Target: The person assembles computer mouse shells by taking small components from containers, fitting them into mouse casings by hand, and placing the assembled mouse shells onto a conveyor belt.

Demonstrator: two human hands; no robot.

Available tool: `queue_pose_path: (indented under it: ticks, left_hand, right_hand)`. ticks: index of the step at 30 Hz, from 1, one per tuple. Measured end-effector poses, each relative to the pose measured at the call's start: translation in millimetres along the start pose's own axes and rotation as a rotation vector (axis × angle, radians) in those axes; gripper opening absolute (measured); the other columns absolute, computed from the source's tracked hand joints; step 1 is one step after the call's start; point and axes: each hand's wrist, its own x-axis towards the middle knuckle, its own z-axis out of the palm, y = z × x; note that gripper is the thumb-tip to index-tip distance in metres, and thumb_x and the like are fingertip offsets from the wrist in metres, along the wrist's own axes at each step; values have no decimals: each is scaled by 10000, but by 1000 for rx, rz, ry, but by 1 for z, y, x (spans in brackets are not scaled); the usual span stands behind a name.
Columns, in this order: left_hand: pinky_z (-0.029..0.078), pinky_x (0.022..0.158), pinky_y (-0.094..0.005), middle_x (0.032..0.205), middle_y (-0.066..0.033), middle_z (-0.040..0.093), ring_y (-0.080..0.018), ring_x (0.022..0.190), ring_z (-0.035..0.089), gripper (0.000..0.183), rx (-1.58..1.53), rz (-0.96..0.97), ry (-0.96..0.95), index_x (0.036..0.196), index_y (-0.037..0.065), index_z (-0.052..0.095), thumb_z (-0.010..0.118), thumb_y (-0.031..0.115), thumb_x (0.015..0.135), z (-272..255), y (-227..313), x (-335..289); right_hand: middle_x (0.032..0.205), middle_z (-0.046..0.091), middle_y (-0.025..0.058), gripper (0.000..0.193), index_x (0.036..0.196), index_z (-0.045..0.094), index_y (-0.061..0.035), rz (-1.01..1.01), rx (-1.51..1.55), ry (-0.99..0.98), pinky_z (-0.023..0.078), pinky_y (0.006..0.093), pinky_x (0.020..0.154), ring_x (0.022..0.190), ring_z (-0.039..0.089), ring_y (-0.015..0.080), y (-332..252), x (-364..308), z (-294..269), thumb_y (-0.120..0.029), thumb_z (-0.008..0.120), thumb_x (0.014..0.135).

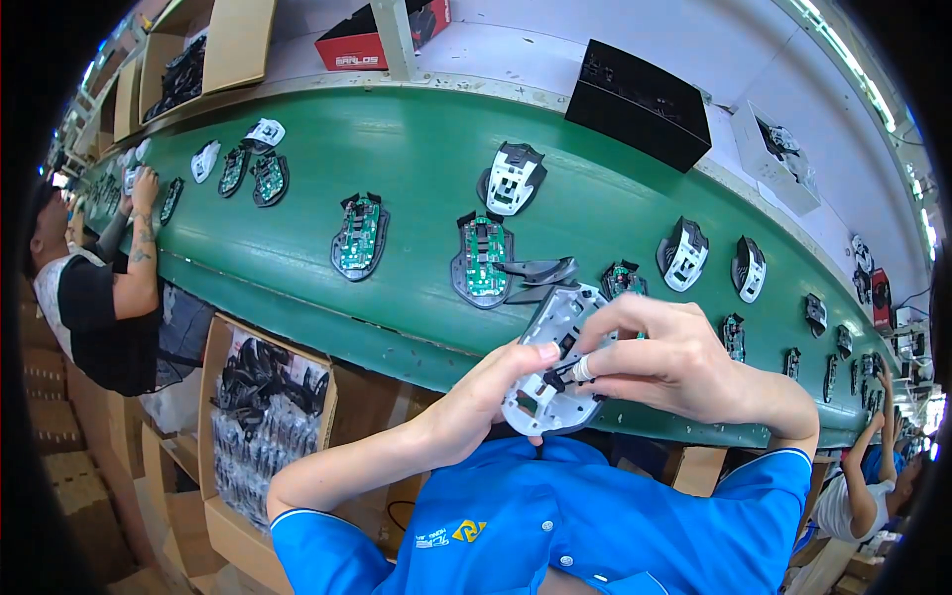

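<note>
A white computer mouse shell is tilted open-side up in front of my chest. My left hand grips it by its left edge, thumb over the rim. The fingers of my right hand are pinched together inside the shell, over its dark inner parts; what they hold, if anything, is too small to make out. Just beyond, on the green conveyor belt, lies a mouse base with a green circuit board. A dark curved mouse part rests beside that base. Another circuit board shows partly behind my right hand.
More mouse bases and white-and-black shells are spread along the belt. A black box and a red box stand on the far ledge. A carton of bagged parts is below left. Co-workers sit at both ends.
</note>
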Motion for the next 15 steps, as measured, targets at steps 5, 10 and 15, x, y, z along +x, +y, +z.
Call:
queue_pose_path:
  ticks: [5,10,15]
  left_hand:
    - [432,792,-252,1064,-63,525,-94,956,493,499,269,197,-81,1289,-12,370,522,250,893,5,9,-3]
    - [498,615,-246,939,-65,540,-113,821,545,405,278,218,-95,1151,-31,414,576,150,826,-4,6,6]
    - [531,574,-274,940,-65,545,-104,786,540,381,444,309,9,1173,6,417,561,126,842,-4,0,13]
  right_hand:
    - [791,526,-22,186,824,642,-142,-46,-196,-13,418,281,443,653,544,148,0,1,-6,-146,729,660]
    - [803,508,-23,142,801,631,-142,-64,-321,-137,387,269,408,677,521,140,-9,3,-12,-143,703,680]
    - [864,505,23,199,865,623,-121,9,-409,-256,421,282,435,721,532,168,-23,12,-13,-135,703,684]
